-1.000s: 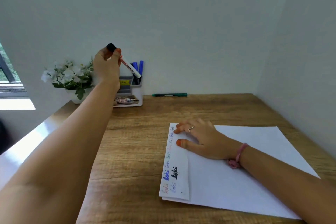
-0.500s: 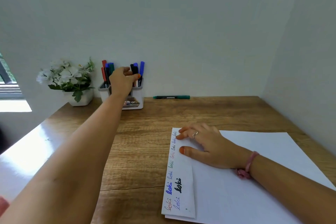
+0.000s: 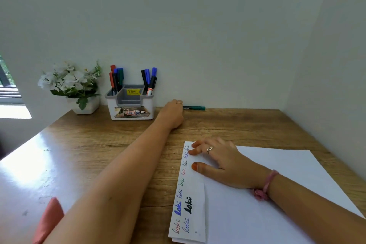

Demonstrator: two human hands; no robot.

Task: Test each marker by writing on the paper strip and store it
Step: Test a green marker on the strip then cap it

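The desk (image 3: pixel 99 144) was brown woodgrain, the paper strip (image 3: pixel 188 214) white with blue, black and red script, the organiser (image 3: pixel 130 109) white-and-grey, and the loose marker (image 3: pixel 195 107) seemingly green.

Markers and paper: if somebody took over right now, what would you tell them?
Left hand reaches to the green marker lying by the back wall; its fingers are hidden, so a grip cannot be confirmed.
Right hand rests flat on the paper strip, fingers straight.
Done: several test words in different colours on the strip; markers stand in both side pockets of the holder.
Left: test the green marker on the strip, then store it in the holder.
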